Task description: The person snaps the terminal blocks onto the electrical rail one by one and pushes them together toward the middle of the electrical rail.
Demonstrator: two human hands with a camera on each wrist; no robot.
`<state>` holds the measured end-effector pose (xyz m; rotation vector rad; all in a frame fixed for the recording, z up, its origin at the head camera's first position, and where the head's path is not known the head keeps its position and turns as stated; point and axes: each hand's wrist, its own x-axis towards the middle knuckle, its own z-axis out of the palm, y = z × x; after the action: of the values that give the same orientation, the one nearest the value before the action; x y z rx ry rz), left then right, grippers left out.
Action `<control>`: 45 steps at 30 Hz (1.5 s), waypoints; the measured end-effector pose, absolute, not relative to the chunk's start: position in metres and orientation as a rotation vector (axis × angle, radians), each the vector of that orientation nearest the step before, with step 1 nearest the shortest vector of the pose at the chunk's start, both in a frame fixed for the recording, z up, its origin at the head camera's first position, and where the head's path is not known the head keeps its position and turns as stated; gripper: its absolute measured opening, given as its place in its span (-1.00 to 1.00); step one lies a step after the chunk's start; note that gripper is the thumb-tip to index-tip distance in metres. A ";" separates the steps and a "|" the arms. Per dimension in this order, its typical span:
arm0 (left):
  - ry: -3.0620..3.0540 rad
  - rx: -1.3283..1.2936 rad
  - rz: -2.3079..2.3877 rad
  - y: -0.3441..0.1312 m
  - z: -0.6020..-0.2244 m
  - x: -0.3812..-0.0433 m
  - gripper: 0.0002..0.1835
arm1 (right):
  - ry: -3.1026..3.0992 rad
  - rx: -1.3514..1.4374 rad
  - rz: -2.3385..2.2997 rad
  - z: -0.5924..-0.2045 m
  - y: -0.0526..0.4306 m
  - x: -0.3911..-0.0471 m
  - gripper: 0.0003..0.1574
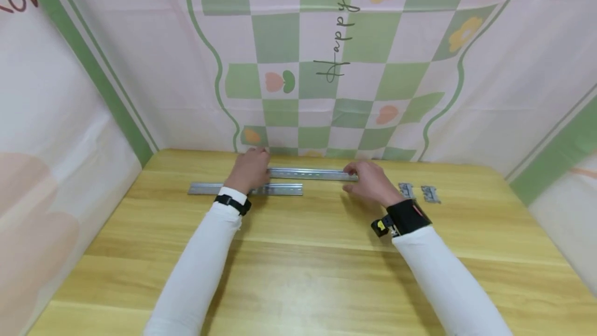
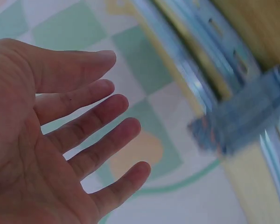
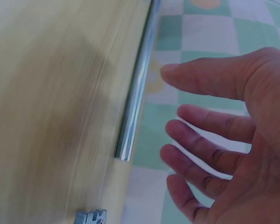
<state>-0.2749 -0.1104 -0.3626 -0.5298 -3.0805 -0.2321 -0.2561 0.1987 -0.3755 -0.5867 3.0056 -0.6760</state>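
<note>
Has fingers [image 2: 107, 109] loosely straight and parted on the left hand [image 1: 252, 169], with nothing in grasp. Shows a wide gap between thumb and fingers on the right hand [image 1: 373, 183], also empty. Has the far metal rail [image 1: 308, 173] flat near the back edge of the worktop [image 1: 298, 284], between the 2 hands, long axis running left to right. Has 1 hand by each end, so favours neither as clearly nearer. Cannot tell contact from the head view; seems apart in the right wrist view. Has the near rail [image 1: 284, 190] in front, roughly parallel, offset left, partly hidden by the left hand. Shows a blurred grey block [image 2: 247, 114] over the rails. Has 2 small grey clips [image 1: 430, 194] to the right.
</note>
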 end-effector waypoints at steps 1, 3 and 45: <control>-3.088 -0.526 -0.222 -0.106 -0.365 -0.277 -0.74 | 3.009 -0.597 -0.660 -0.376 0.198 -0.259 -0.41; -3.106 -0.525 -0.203 -0.097 -0.369 -0.281 -0.82 | 3.013 -0.610 -0.632 -0.377 0.198 -0.265 -0.38; -3.092 -0.653 0.036 -0.064 -0.392 -0.292 -0.74 | 3.065 -0.757 -0.276 -0.398 0.190 -0.294 -0.41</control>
<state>-0.2924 -0.0636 -0.3922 -0.6529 -3.0922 0.0357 -0.2939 0.1903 -0.3985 -0.7569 3.0655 -0.2762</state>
